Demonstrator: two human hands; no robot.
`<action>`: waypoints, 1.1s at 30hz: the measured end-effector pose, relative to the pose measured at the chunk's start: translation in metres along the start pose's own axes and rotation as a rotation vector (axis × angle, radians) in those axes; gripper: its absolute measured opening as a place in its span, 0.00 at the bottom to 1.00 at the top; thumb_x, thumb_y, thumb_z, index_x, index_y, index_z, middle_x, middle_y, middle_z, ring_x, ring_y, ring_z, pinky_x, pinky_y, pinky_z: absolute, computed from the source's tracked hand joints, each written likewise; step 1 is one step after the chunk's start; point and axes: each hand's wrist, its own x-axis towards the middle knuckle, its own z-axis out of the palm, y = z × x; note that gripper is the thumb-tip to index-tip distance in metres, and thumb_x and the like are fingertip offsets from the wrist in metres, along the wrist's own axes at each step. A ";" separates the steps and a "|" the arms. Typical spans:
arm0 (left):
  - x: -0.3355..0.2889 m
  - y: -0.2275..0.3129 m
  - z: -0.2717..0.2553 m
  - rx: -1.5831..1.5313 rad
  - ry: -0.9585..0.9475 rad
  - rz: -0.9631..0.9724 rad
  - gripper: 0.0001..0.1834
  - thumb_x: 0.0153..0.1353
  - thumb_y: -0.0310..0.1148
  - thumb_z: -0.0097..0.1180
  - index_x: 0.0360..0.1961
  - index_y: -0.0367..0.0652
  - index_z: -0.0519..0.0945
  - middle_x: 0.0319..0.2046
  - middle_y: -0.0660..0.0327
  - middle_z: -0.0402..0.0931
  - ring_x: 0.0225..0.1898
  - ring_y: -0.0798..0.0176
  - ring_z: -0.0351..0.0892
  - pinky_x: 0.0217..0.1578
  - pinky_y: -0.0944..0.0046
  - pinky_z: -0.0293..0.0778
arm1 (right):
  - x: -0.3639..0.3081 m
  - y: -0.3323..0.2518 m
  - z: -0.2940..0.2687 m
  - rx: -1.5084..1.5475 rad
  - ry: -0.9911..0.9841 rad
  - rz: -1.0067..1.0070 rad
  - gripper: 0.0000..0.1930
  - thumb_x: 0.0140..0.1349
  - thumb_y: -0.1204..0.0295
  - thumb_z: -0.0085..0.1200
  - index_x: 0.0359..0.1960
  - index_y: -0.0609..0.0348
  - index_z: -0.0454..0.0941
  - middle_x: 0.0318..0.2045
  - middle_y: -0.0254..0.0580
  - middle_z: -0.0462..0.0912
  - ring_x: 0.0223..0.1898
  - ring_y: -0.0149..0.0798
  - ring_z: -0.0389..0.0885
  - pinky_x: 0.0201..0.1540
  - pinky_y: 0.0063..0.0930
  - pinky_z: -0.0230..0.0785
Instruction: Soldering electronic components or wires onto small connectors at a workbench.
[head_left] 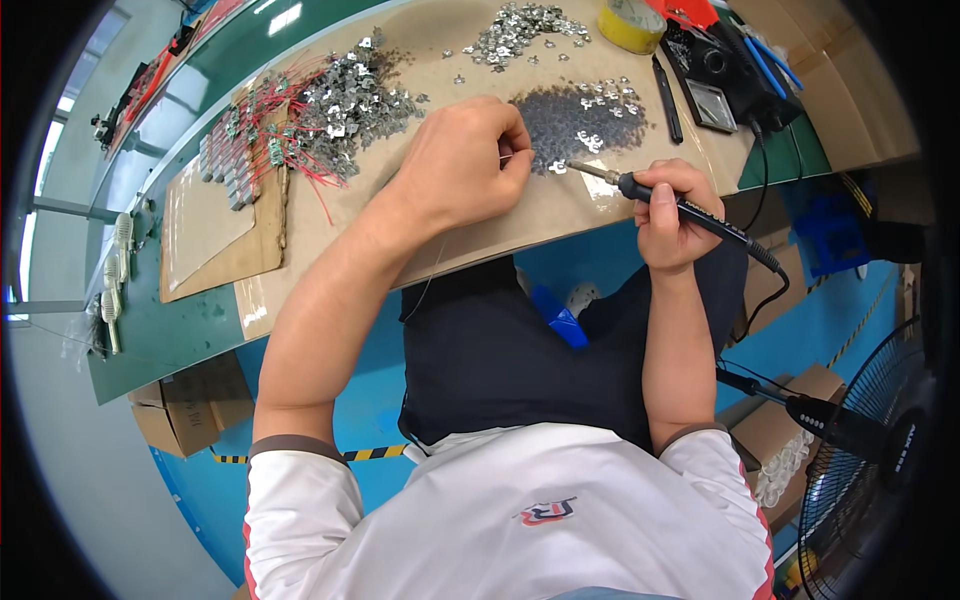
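At the near edge of the bench [180,325], over the lap [520,350], we have 2 bare hands at work. Our right hand [678,215] closes its fingers around the handle of a soldering iron [690,208], whose cord loops down beyond the wrist. Across from it, our left hand [465,160] pinches a thin wire [507,156] between thumb and forefinger; the other fingers curl in, and we cannot tell whether they hold anything. The iron's tip points left, just beside a small metal clip [557,167]; we cannot tell whether they touch. Beyond the tip, more clips lie on a dark patch [560,125] of the brown sheet [320,250]. To the left, we see red wires [290,140] against a heap [345,110] of clips. Farther off are a black pen [667,100], a black station [705,60], a yellow tape roll [632,28] and another pile [530,35] of clips.
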 end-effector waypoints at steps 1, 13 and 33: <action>-0.001 0.000 0.000 0.026 -0.021 0.007 0.04 0.52 0.28 0.62 0.27 0.37 0.84 0.28 0.51 0.83 0.32 0.48 0.85 0.36 0.52 0.81 | 0.001 0.000 0.001 0.021 -0.023 -0.015 0.06 0.64 0.82 0.51 0.33 0.69 0.81 0.21 0.40 0.79 0.19 0.27 0.72 0.23 0.21 0.60; 0.000 -0.001 0.004 0.091 -0.095 0.019 0.05 0.52 0.28 0.60 0.25 0.38 0.84 0.29 0.51 0.83 0.35 0.45 0.84 0.39 0.48 0.80 | 0.007 -0.002 0.001 -0.081 -0.155 -0.129 0.06 0.65 0.81 0.52 0.32 0.69 0.80 0.18 0.39 0.75 0.18 0.28 0.70 0.22 0.22 0.59; -0.001 -0.001 0.007 0.118 -0.125 0.018 0.06 0.54 0.29 0.60 0.26 0.39 0.85 0.30 0.52 0.84 0.36 0.45 0.85 0.39 0.48 0.81 | 0.008 -0.004 0.000 -0.088 -0.167 -0.117 0.06 0.62 0.80 0.51 0.30 0.69 0.80 0.16 0.38 0.74 0.18 0.29 0.71 0.23 0.24 0.60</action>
